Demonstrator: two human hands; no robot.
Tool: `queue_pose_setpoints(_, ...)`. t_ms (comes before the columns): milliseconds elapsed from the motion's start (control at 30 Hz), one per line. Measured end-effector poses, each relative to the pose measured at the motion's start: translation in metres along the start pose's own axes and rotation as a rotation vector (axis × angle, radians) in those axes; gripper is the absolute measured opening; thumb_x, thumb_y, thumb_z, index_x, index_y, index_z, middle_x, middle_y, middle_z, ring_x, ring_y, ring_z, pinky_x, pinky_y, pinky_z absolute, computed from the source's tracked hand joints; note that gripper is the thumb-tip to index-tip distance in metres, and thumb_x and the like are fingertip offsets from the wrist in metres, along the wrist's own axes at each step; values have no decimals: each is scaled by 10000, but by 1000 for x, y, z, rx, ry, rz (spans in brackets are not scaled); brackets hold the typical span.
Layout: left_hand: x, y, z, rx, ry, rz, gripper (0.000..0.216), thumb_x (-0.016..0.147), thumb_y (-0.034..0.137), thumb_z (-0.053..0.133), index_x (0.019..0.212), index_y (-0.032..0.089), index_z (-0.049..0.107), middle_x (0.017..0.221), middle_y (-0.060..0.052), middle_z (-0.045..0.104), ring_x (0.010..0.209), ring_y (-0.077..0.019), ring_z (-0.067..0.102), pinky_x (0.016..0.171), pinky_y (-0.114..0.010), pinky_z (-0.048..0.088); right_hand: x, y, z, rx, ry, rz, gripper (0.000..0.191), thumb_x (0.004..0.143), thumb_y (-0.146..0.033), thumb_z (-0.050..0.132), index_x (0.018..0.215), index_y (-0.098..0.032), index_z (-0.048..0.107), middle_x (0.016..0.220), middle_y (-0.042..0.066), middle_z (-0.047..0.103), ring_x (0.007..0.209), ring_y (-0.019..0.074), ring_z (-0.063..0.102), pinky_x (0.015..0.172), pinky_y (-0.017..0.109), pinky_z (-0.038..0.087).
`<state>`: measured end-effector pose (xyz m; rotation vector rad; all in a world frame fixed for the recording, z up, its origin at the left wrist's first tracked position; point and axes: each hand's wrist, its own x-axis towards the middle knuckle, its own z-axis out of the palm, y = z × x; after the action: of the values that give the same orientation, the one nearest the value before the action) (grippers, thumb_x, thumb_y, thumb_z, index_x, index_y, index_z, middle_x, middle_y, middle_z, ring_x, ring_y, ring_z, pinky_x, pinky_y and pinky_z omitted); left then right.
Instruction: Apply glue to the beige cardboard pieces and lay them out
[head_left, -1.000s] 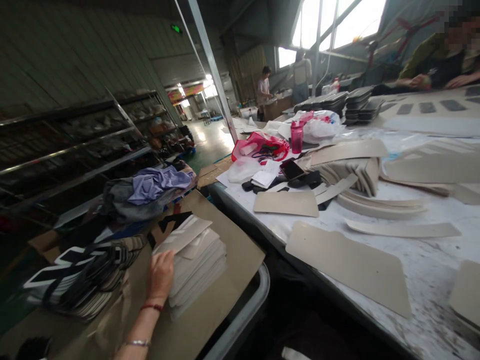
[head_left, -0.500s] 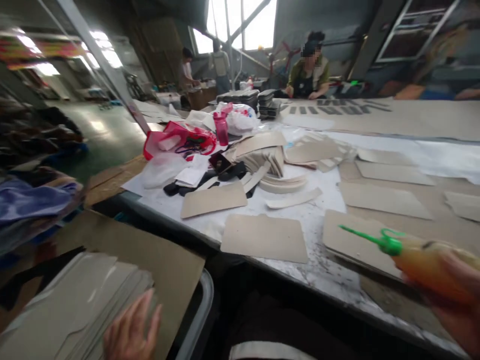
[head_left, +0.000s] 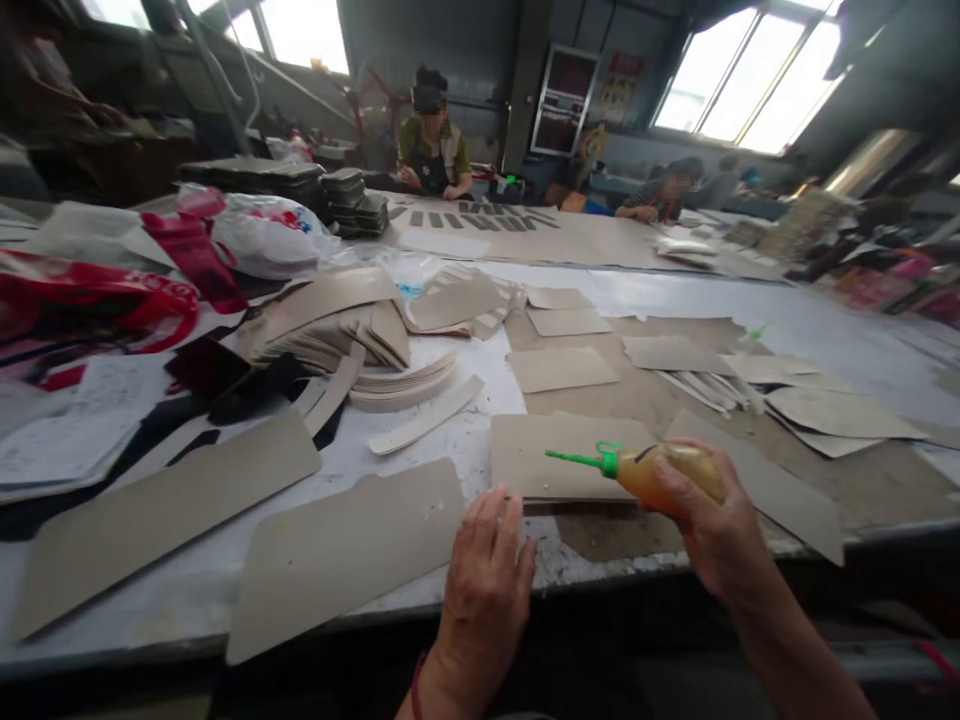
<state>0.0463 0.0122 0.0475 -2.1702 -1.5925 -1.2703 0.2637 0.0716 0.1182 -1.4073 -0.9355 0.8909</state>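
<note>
My right hand (head_left: 712, 525) grips a squeeze bottle of yellowish glue (head_left: 660, 472) with a green nozzle pointing left, over a beige card piece (head_left: 559, 458) near the table's front edge. My left hand (head_left: 487, 575) rests at the table's front edge with fingers stretched out, fingertips at the left lower corner of that piece. It holds nothing. A larger beige card panel (head_left: 345, 550) lies just left of my left hand.
Many beige card pieces (head_left: 559, 368) and curved strips (head_left: 405, 380) cover the white table (head_left: 457, 440). Red bags (head_left: 112, 295) and a pink bottle (head_left: 195, 250) sit at the left. Dark stacked trays (head_left: 352, 200) stand at the back. Two people sit at the far side.
My view has swung right from the side stack of card pieces to the table. My left hand left that stack and now rests at the table edge. The glue bottle has moved to centre.
</note>
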Motion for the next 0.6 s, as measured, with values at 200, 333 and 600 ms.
queue_pose_setpoints(200,9,-13,34,56,-40,41,333,900,118,550,1231,87,565,1266,-181,588,1206,-292,539,958,-463,538,1,3,5,-306,-30,-135,571,694,-547,766,1110,-229,539,899,30,624,737,191,607,606,296,543)
queue_pose_setpoints(333,7,-17,40,14,-23,86,345,872,58,575,1216,93,585,1228,-172,610,1186,-287,545,945,-452,542,5,-3,20,-399,-27,-213,509,739,-533,717,1104,-232,530,890,17,593,709,177,580,620,295,523)
queue_pose_setpoints(600,6,-21,39,-72,-18,103,407,824,-43,584,1208,91,602,1214,-164,620,1178,-280,535,949,-441,526,13,2,39,-557,-129,-400,441,791,-475,682,1120,-235,514,1018,40,561,842,200,573,764,338,508)
